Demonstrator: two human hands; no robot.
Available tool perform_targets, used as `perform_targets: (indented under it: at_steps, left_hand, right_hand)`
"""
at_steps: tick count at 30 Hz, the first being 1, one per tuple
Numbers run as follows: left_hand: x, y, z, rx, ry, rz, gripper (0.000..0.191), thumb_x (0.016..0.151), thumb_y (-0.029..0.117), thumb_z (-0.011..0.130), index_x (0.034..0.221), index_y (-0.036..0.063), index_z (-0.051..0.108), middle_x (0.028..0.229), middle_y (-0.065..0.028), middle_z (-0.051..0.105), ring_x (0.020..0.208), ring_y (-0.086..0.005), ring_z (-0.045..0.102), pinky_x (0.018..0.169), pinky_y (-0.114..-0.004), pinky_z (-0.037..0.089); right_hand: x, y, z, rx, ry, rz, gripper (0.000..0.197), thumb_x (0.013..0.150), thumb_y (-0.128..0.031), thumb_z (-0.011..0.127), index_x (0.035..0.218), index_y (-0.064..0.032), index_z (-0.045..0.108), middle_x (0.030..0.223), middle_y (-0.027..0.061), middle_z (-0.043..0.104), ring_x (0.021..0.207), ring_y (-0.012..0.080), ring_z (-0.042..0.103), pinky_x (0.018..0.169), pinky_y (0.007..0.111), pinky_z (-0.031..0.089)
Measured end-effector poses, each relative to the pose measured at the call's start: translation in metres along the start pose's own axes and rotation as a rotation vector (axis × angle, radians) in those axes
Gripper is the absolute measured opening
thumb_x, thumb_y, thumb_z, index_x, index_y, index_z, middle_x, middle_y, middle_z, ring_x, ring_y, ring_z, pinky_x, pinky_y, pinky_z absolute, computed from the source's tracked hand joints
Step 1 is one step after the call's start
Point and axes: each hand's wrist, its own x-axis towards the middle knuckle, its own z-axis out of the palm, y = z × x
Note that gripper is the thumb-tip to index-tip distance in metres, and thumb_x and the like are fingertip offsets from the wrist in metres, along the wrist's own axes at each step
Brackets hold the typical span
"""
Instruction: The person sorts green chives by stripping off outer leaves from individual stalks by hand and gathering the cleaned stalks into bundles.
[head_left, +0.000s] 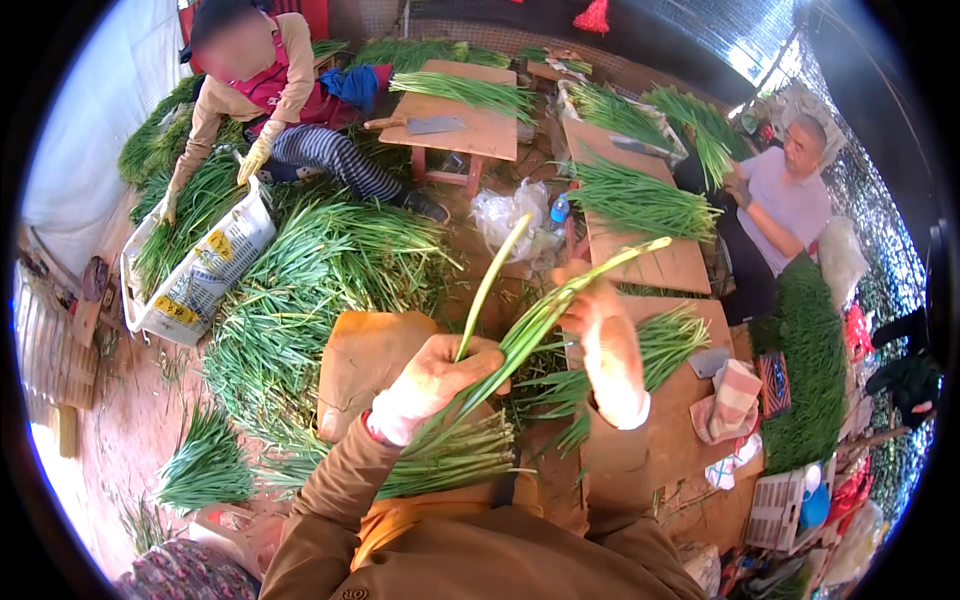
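My left hand (446, 375) is closed around a small bundle of long green leafy stalks (517, 337), which look like garlic chives; one pale stalk (491, 285) stands up apart from the rest. Blurred, my right hand (600, 322) is at the upper part of the bundle, near its pale ends; whether its fingers grip the stalks cannot be told. A thicker pile of cut stalks (457, 457) lies across my lap below the left hand. On the low wooden board at my right rests another pile of stalks (667, 345), beside a cleaver (709, 363).
A big heap of greens (322, 270) covers the floor ahead on the left. Behind it a person fills a white plastic crate (210, 262). Another person sits at the right by a wooden board (682, 262). A folded towel (731, 401) lies on the near board (675, 450).
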Motion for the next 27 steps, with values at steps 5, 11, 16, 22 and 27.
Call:
perform_targets:
  at_steps: [5, 11, 16, 22, 27]
  left_hand:
    - [0.047, 0.007, 0.000, -0.063, -0.219, -0.044, 0.044, 0.095, 0.041, 0.052, 0.119, 0.0046, 0.057, 0.090, -0.0027, 0.062, 0.063, -0.0032, 0.047, 0.054, -0.019, 0.039]
    - [0.114, 0.053, -0.036, -0.443, -0.242, 0.026, 0.049, 0.098, 0.040, 0.044, 0.135, 0.0081, 0.044, 0.115, -0.0077, 0.059, 0.068, -0.0077, 0.054, 0.053, -0.020, 0.043]
    - [0.148, 0.069, -0.017, -0.593, -0.407, 0.028, 0.044, 0.100, 0.029, 0.042, 0.137, 0.0049, 0.041, 0.117, -0.0092, 0.059, 0.073, -0.0084, 0.054, 0.058, -0.022, 0.045]
    - [0.192, 0.011, 0.044, -0.031, -0.255, -0.118, 0.043, 0.095, 0.032, 0.050, 0.130, 0.0076, 0.052, 0.112, -0.0058, 0.061, 0.067, -0.0072, 0.049, 0.056, -0.020, 0.038]
    - [0.237, -0.065, 0.137, 0.421, -0.196, -0.026, 0.050, 0.090, 0.038, 0.054, 0.131, 0.0079, 0.051, 0.115, -0.0125, 0.060, 0.096, -0.0239, 0.053, 0.079, -0.033, 0.047]
  right_hand:
    - [0.003, -0.027, 0.004, 0.071, 0.241, 0.134, 0.037, 0.095, -0.027, 0.049, 0.113, 0.0043, 0.056, 0.108, 0.0177, 0.064, 0.096, 0.0258, 0.063, 0.083, 0.035, 0.050]
    - [-0.071, -0.083, -0.124, 0.275, 0.218, -0.195, 0.039, 0.098, -0.037, 0.046, 0.111, -0.0009, 0.053, 0.094, 0.0081, 0.056, 0.070, 0.0130, 0.044, 0.062, 0.028, 0.035]
    - [-0.124, -0.109, -0.112, 0.073, 0.406, -0.216, 0.026, 0.099, -0.029, 0.044, 0.101, -0.0045, 0.054, 0.082, 0.0017, 0.046, 0.060, 0.0100, 0.039, 0.053, 0.025, 0.031]
    - [-0.188, -0.094, -0.116, 0.154, 0.700, -0.286, 0.019, 0.097, -0.025, 0.051, 0.091, -0.0072, 0.047, 0.078, -0.0003, 0.040, 0.074, 0.0130, 0.038, 0.065, 0.026, 0.033]
    - [-0.207, -0.067, -0.159, 0.020, 0.696, -0.258, 0.025, 0.095, -0.024, 0.052, 0.111, -0.0046, 0.050, 0.104, 0.0082, 0.053, 0.087, 0.0210, 0.049, 0.075, 0.034, 0.041]
